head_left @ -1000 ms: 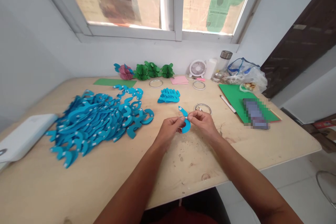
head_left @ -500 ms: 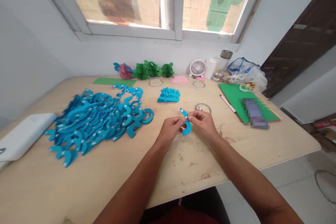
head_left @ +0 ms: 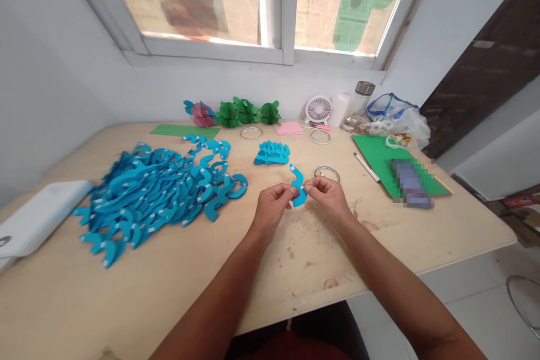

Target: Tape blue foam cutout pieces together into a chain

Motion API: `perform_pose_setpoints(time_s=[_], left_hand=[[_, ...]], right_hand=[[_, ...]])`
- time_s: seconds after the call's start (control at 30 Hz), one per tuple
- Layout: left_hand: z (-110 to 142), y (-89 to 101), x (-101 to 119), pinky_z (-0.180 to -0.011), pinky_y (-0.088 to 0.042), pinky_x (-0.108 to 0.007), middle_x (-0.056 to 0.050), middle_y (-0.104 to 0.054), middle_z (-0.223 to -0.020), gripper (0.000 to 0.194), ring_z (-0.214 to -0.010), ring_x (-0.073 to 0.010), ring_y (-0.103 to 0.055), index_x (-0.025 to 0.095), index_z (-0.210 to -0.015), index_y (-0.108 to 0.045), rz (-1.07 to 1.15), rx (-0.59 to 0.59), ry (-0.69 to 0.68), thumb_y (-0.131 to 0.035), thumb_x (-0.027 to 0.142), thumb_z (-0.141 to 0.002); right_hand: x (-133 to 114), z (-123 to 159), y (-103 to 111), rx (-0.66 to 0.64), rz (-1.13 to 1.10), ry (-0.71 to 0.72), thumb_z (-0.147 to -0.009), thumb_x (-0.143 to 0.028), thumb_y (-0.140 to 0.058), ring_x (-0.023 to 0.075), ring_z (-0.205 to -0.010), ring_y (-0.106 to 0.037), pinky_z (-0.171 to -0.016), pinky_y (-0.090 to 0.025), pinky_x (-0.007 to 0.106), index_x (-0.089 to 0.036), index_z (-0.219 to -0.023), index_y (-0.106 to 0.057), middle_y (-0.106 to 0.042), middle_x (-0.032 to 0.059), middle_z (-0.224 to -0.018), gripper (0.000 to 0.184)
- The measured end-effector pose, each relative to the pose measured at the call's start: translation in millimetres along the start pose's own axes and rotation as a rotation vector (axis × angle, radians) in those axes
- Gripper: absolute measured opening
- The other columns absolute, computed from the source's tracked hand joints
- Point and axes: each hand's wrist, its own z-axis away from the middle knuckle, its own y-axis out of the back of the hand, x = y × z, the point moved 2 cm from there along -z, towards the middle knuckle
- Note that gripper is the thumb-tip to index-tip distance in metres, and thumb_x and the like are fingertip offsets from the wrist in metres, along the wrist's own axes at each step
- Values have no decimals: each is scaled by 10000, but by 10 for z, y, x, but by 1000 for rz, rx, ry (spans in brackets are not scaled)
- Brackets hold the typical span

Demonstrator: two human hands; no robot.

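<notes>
Between my two hands is a curved blue paper piece [head_left: 297,175] with small white patches on it. My left hand [head_left: 273,202] pinches its left edge near the middle, fingertips closed. From the other side, my right hand [head_left: 327,194] pinches the same piece at a white patch. Just beyond them lies a small stack of blue paper pieces [head_left: 272,153]. To the left spreads a large heap of similar blue curved paper pieces [head_left: 147,191], many with white patches.
Tape-like rings [head_left: 327,174] lie behind my right hand. Green folded paper shapes [head_left: 244,111], a small fan [head_left: 318,109] and a bottle [head_left: 358,104] line the wall. Right: a green sheet [head_left: 379,152], a pen [head_left: 366,166], a blurred phone-like object [head_left: 411,181]. Left: a white case [head_left: 42,216].
The blue paper piece has shifted and turned slightly between my fingertips, its upper end now curving farther away from me. Both hands keep nearly the same place.
</notes>
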Motion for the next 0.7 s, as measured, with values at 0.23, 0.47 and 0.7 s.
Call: perform_pose_setpoints(time_s=[0.23,0.47,0.7], left_hand=[[10,-4,8,-560,-398,-231,-5,-617,-600,161,-604,-127,-532,165,-581,-652,-38,8,-32,-618,306,-651],[5,-6,2,-571,-412,-238,-10,-624,-621,163,-610,-133,-529,167,-597,-654,-36,-2,-36,-626,320,-645],[-4,-10,-12,-569,-420,-239,-16,-620,-625,180,-615,-136,-527,168,-600,-662,-20,-14,-40,-645,346,-628]], right_hand=[[51,-14,4,-5,14,10,-652,-328,-653,144,-632,-557,-586,-435,265,-183,-652,-600,-630,18,-691,154],[72,-35,8,11,105,51,-654,-303,-632,147,-623,-548,-580,-439,264,-186,-631,-589,-624,20,-661,127],[37,-18,3,57,204,116,-662,-274,-607,140,-624,-534,-629,-433,277,-187,-612,-580,-620,9,-656,104]])
